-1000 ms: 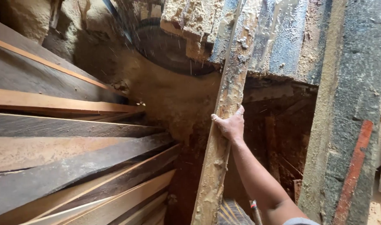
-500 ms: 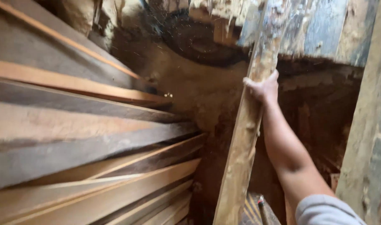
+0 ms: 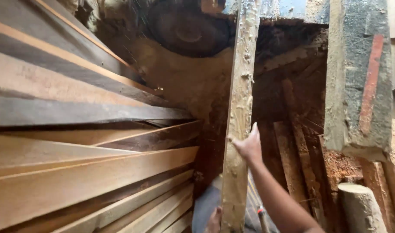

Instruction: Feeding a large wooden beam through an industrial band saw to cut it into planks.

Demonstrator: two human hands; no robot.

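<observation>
Lowered since earlier: right hand (image 3: 248,146) now sits lower on the long sawdust-coated wooden plank (image 3: 240,112), gripping its right edge. Stacked brown sawn boards (image 3: 76,164) fill 9 o'clock. Plank stands near-upright at centre. Left hand (image 3: 214,220) at 6 o'clock touches plank's base, grip unclear.

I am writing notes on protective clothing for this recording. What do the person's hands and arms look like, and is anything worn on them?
Both hands are bare: no gloves. The right hand and its forearm are uncovered, with no sleeve, watch or band visible up to the frame edge. Of the left hand only a small part shows at the bottom edge, also ungloved; its arm is out of view.
</observation>
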